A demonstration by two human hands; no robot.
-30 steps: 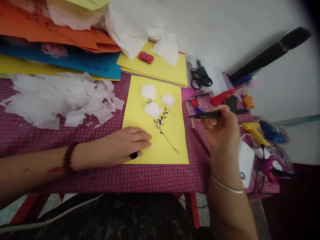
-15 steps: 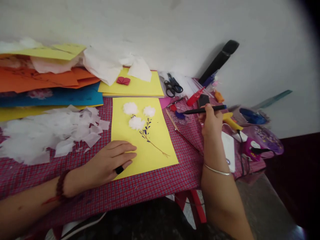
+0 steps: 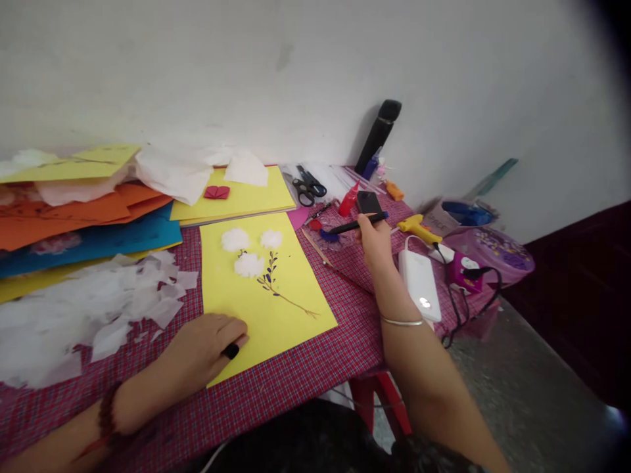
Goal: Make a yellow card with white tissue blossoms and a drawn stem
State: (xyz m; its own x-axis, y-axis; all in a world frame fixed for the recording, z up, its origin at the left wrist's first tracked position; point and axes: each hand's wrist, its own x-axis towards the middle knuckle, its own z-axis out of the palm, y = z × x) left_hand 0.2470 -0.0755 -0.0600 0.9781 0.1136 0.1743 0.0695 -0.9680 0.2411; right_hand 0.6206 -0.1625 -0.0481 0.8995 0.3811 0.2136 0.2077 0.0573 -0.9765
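My left hand [image 3: 210, 345] rests palm down on the lower left edge of a yellow paper sheet [image 3: 269, 328], holding nothing. White tissue flowers [image 3: 249, 265] sit on the sheet, beside a brown stem [image 3: 292, 303] with small dark blue leaves. To the right of the sheet, my right hand [image 3: 376, 244] is closed around a slim black pen [image 3: 349, 226] with a blue end. Its tip points left, at a blob of dark blue paint [image 3: 328, 235] on clear plastic; whether they touch, I cannot tell. A red blob [image 3: 314, 225] lies beside the blue one.
Torn white tissue pieces [image 3: 113, 302] cover the left side, below stacked coloured papers [image 3: 83, 243]. Scissors [image 3: 309, 187], a red tube [image 3: 349, 199] and a black box [image 3: 369, 202] lie at the back. A yellow glue gun [image 3: 419, 228], white power bank [image 3: 419, 282] and cable stand right of my arm.
The camera view has turned right and up, so everything sits further left and lower. My right hand still holds the pen by the blue paint; my left fingers look slightly more drawn in.
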